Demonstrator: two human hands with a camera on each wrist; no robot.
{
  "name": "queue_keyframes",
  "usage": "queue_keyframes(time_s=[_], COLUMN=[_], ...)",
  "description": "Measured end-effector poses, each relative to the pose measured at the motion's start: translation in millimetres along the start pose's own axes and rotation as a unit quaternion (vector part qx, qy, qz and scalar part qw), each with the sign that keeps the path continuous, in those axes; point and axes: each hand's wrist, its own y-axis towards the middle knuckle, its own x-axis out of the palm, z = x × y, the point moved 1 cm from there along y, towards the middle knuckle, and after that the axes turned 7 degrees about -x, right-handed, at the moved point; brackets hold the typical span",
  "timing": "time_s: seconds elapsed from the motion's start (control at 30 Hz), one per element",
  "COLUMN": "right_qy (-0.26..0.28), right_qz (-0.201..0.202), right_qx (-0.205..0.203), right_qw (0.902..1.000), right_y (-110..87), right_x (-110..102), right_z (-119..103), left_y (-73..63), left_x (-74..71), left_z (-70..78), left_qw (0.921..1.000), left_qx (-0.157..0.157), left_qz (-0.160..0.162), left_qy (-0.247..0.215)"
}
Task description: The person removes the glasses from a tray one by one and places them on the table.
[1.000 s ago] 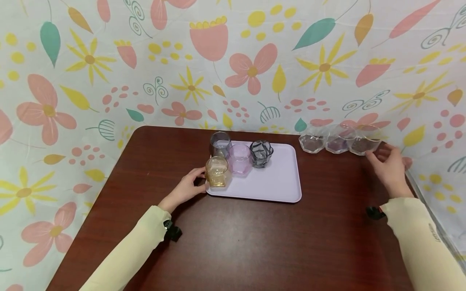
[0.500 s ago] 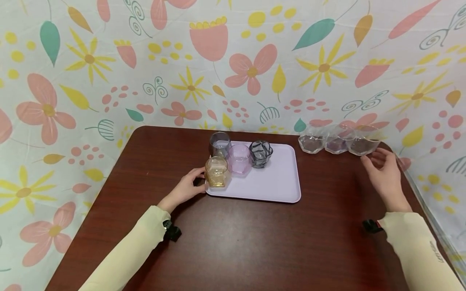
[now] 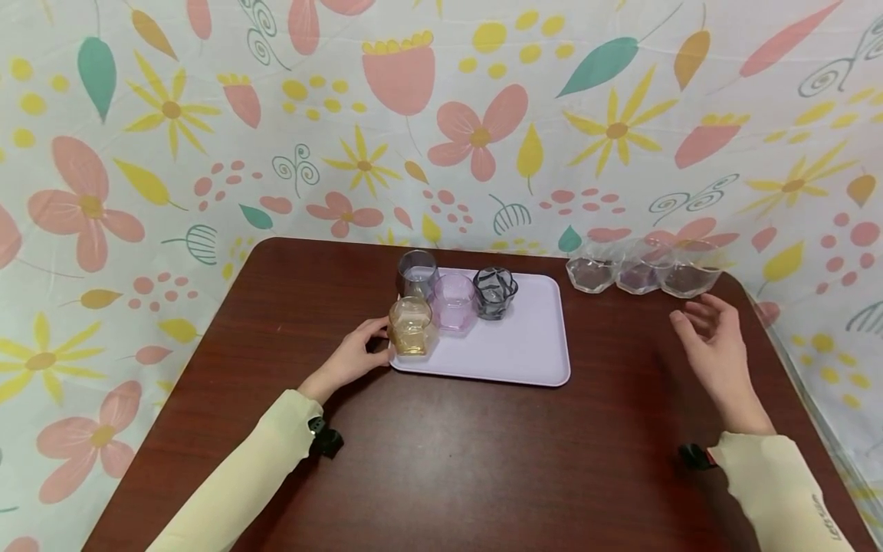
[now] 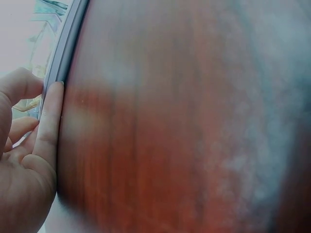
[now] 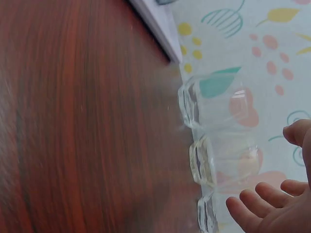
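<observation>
In the head view my left hand (image 3: 347, 364) is at the left edge of the lilac tray (image 3: 524, 353), close beside the yellow glass. The left wrist view has its fingers (image 4: 48, 126) bent at the tray's rim, one lying along the outer side. On the tray stand the yellow glass (image 3: 411, 330), a pink glass (image 3: 455, 307), a grey glass (image 3: 418, 270) and a dark faceted glass (image 3: 495, 295). My right hand (image 3: 717, 349) holds nothing, fingers loosely bent, just in front of three clear faceted glasses (image 3: 683, 280) in a row at the table's back right.
The dark reddish-brown wooden table (image 3: 441, 460) ends at a flower-printed cloth (image 3: 276, 115) hanging behind it. In the right wrist view the clear glasses (image 5: 204, 160) stand close together near that cloth, with a corner of the tray beyond them.
My right hand has drawn back from the rightmost clear glass, toward me and slightly left. That glass stays at the end of the row. The left hand and tray have not moved.
</observation>
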Motion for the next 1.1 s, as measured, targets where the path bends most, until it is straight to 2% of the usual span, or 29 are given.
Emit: queue_keyframes(time_s=[0.3, 0.6, 0.77, 1.1], right_qy=[0.029, 0.041, 0.043, 0.06], right_qz=[-0.007, -0.006, -0.014, -0.038], right_qx=[-0.034, -0.056, -0.074, -0.106], right_qw=[0.999, 0.9975, 0.9962, 0.9919], right_y=[-16.1, -28.8, -32.4, -37.6], right_x=[5, 20, 28, 42], right_z=[-18, -30, -38, -55], left_y=[1.0, 0.1, 0.1, -0.6], left_x=[1.3, 0.0, -1.3, -0.4], left_z=[-0.1, 1.3, 3.0, 3.5], left_qw=[1.0, 1.0, 0.9998, 0.9998], left_qx=[-0.004, -0.005, -0.015, -0.014], left_qz=[-0.001, -0.004, -0.009, -0.009], left_qy=[0.002, -0.003, -0.007, -0.011])
